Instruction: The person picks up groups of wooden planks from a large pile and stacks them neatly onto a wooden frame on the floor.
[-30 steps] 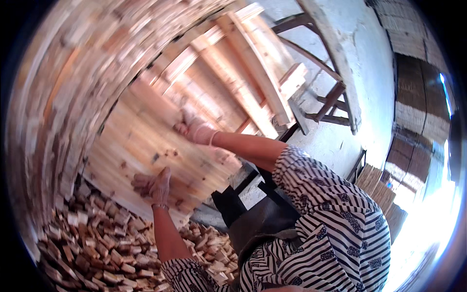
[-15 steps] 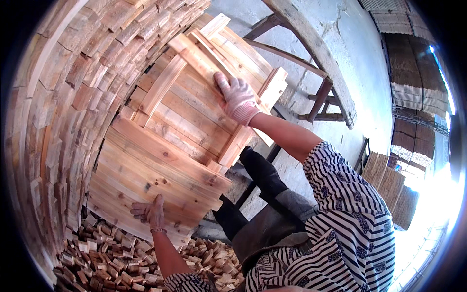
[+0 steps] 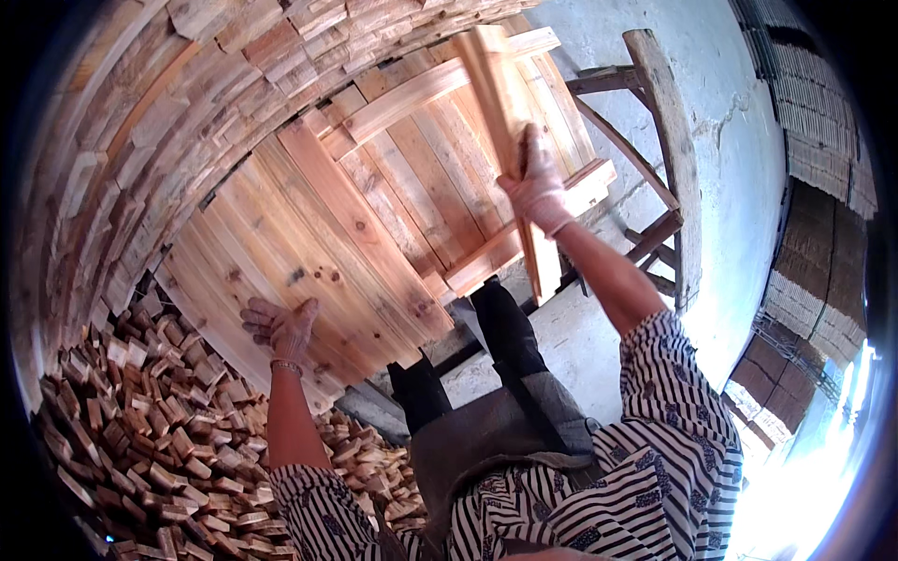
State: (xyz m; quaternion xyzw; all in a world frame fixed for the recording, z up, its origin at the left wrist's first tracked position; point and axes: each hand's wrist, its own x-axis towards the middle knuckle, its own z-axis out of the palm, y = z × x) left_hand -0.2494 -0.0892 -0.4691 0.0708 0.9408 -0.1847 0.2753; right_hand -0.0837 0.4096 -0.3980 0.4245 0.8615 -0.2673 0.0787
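Observation:
My left hand (image 3: 282,329), in a pale work glove, rests with spread fingers on the row of wooden planks (image 3: 253,266) at the near left. My right hand (image 3: 537,187), gloved too, grips a long wooden board (image 3: 494,89) by its side, thumb and fingers round it. That board slants across a slatted panel (image 3: 440,168) of planks framed by crosswise battens (image 3: 393,110). One wider, reddish board (image 3: 360,220) lies along the near side of the panel. Whether the gripped board touches the panel beneath cannot be seen.
Stacked lumber (image 3: 178,84) rises as a wall at the left and back. A heap of small wood offcuts (image 3: 168,421) covers the floor at the lower left. To the right stands a rough wooden trestle (image 3: 669,140), with bundled stacks (image 3: 809,252) beyond it.
My right hand has swung its board away from the frame, turning it steeper across the panel. My left hand stays on the planks. The whole view has also turned.

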